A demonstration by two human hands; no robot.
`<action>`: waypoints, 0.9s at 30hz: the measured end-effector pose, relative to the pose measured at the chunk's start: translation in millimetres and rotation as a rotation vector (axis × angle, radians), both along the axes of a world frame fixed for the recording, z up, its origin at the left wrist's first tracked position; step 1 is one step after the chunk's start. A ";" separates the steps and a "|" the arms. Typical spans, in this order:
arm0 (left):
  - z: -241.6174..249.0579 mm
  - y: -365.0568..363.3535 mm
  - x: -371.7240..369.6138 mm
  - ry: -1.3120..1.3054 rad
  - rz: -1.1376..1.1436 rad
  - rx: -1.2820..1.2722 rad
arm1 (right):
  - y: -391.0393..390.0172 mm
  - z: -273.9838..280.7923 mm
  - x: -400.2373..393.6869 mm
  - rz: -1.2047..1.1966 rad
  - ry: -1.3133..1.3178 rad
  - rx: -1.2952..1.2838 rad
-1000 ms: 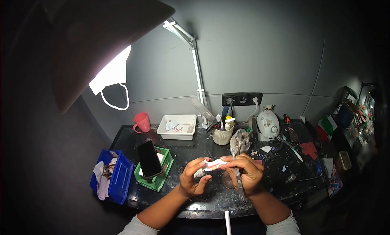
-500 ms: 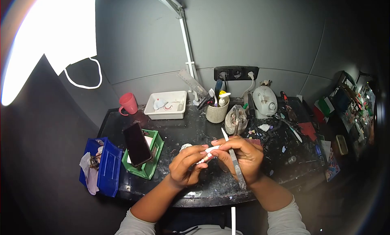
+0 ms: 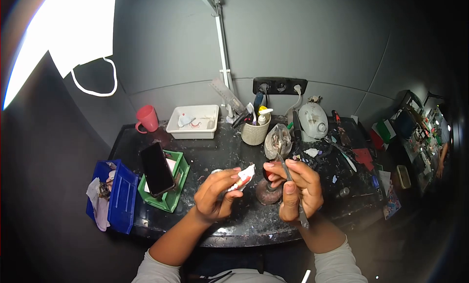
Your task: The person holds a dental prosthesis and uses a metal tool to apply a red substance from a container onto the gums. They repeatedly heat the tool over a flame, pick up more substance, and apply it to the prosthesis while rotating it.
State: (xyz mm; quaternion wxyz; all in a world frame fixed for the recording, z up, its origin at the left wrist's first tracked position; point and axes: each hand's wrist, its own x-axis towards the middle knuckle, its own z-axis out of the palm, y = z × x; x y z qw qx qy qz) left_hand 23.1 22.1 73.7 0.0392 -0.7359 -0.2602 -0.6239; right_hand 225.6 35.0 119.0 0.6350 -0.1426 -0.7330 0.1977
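Observation:
My left hand (image 3: pixel 215 196) grips a small white dental cast (image 3: pixel 248 172) with pink material and a row of teeth along its lower side. Apart from it, my right hand (image 3: pixel 304 190) is closed around a metal wax knife (image 3: pixel 287 171), held slanting, its upper end towards the wall. Beneath and beside the right fingers stands a rounded glass jar (image 3: pixel 268 194), partly covered by them; something red shows at its top. Just beyond the knife's upper end sits a cloudy container (image 3: pixel 278 140) with things inside.
On the left are a phone (image 3: pixel 157 169) leaning on a green bin (image 3: pixel 181 178), and a blue bin (image 3: pixel 122 197). A pink mug (image 3: pixel 147 119), white tray (image 3: pixel 192 134) and tool-filled woven cup (image 3: pixel 254 135) line the back. Loose tools and scraps lie right of centre.
My right hand has come off the cast and moved slightly right, turning the knife in its fingers. The cast is now tilted in my left hand alone, showing its pink side.

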 end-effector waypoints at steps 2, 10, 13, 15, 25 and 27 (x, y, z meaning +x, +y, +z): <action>-8.1 1.5 0.0 -0.056 -0.035 -0.036 | 1.7 -6.1 11.1 0.162 -0.088 0.021; -8.0 3.2 -1.5 -0.116 -0.070 -0.133 | -3.7 -2.9 16.6 0.167 -0.038 0.081; -5.2 1.2 -0.2 -0.165 -0.145 -0.224 | 0.3 1.8 14.7 0.064 0.072 0.026; -4.1 -0.8 2.3 -0.222 -0.234 -0.292 | 5.0 10.3 24.1 -0.014 -0.063 0.108; -3.9 -5.8 8.5 -0.359 -0.273 -0.374 | -2.0 3.2 -7.7 -0.124 -0.315 0.272; -6.2 -5.3 6.6 -0.343 -0.233 -0.350 | -0.7 -0.3 -9.3 -0.133 -0.327 0.291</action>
